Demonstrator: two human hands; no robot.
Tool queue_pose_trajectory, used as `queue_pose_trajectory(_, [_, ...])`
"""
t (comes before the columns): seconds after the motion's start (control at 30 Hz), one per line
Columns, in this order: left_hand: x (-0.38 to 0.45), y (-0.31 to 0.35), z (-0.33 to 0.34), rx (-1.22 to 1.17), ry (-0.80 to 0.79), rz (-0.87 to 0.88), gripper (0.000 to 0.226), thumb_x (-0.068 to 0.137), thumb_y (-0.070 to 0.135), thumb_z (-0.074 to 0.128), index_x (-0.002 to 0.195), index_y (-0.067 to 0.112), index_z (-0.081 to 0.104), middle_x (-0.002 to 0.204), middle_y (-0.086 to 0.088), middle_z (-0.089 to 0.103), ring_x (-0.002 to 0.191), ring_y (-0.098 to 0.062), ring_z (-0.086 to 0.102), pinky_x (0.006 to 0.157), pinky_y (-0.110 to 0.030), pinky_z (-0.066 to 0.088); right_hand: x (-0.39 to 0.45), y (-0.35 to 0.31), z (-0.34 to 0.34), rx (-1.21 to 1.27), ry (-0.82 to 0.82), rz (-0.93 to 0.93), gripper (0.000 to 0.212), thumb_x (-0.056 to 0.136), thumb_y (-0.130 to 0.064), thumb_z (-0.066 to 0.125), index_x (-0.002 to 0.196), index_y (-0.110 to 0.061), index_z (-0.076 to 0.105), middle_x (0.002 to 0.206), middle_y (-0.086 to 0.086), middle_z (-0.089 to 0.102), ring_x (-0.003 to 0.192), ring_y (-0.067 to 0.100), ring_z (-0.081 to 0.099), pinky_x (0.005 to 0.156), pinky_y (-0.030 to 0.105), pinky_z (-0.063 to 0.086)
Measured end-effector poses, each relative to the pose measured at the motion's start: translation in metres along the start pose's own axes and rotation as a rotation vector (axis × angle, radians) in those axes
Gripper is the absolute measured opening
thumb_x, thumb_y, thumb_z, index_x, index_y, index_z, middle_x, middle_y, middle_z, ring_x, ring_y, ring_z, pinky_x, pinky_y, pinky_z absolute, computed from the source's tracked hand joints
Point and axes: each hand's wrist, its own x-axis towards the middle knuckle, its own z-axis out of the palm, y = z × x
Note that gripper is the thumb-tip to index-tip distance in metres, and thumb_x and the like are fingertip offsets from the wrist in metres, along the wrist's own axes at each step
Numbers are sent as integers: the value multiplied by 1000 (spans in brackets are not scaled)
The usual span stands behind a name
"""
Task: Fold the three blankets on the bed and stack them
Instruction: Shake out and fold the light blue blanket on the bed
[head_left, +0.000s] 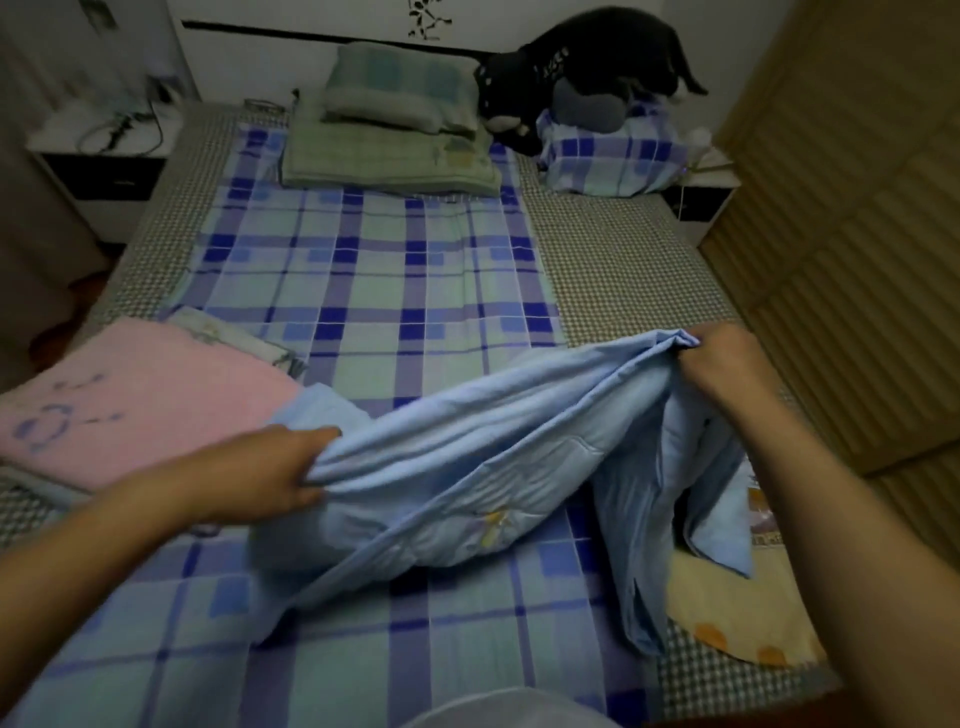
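Observation:
A light blue blanket (467, 467) hangs bunched between my two hands above the near half of the bed. My left hand (270, 473) grips its left edge low over the plaid sheet. My right hand (727, 364) pinches a gathered corner higher up on the right. A pink blanket (135, 400) lies folded flat at the left edge of the bed, with a pale patterned cloth (228, 332) showing behind it. A yellow blanket (737, 608) with orange spots lies under the blue one at the near right.
The blue plaid sheet (374, 270) covers the bed. Green pillows (395, 124) are stacked at the head, beside a plaid pillow (608, 156) and a dark plush toy (576, 67). A nightstand (98, 150) stands at the far left, wooden panelling (857, 234) on the right.

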Motion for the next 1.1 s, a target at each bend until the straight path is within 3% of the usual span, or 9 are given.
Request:
queue_pose_trajectory(0.1, [1,-37,-65,195,469,-309,17,84,30,62,99,24,56,98,-16,70,87,-39,66,74,-42,51,-5,-10,4,-81,11,-118,18,91,-18,52,77,-14,62,94,20,68,92,40,64,74,36,45])
queue_pose_trajectory(0.2, [11,-26,-93,49,1017,-445,22,90,15,55,111,12,49,104,-33,62,85,-56,60,71,-57,48,-11,-21,6,-51,63,-179,17,92,-19,52,87,-11,66,88,17,66,91,40,64,73,35,44])
queue_pose_trajectory(0.27, [28,5,-64,23,922,-358,46,94,14,53,137,21,40,123,-29,58,88,-55,61,74,-59,50,-13,-19,6,38,104,-219,21,92,-23,50,89,-11,67,89,18,67,89,39,64,71,34,40])
queue_pose_trajectory(0.33, [51,16,-2,206,741,-123,66,90,8,51,150,25,28,115,-27,60,64,-49,64,53,-52,52,-19,-11,3,134,106,-298,28,85,-33,44,78,-16,65,85,15,69,82,36,63,67,34,40])
queue_pose_trajectory(0.47, [87,-3,52,280,644,-162,48,90,16,29,134,5,43,102,-24,60,60,-44,63,49,-43,51,-39,0,-4,204,-140,-443,43,73,-52,43,73,-17,68,70,-2,68,69,16,63,61,35,46])
queue_pose_trajectory(0.57, [98,1,62,248,602,-229,36,86,6,40,117,-7,55,85,-23,63,53,-37,61,42,-34,45,-42,5,-11,210,-274,-556,23,78,-40,56,67,-22,67,64,-4,65,61,3,58,59,34,46])
queue_pose_trajectory(0.7, [113,27,81,-62,585,-307,26,80,4,63,105,3,54,101,-21,58,85,-42,60,64,-47,48,-48,10,-14,165,-314,-585,23,87,-20,66,64,-17,65,63,0,65,59,-1,53,60,33,43])
queue_pose_trajectory(0.9, [97,154,94,-253,744,403,27,86,28,62,106,10,62,128,-14,56,110,-29,56,92,-35,47,-55,19,-9,95,-249,-545,29,74,-45,53,70,-19,64,64,-3,64,64,13,62,60,42,49])
queue_pose_trajectory(1.1, [108,168,128,-290,879,216,43,86,20,73,125,16,55,136,-15,52,119,-32,55,94,-42,52,-60,16,-10,136,-227,-538,34,74,-50,47,68,-21,64,62,-5,63,60,13,59,57,41,48])
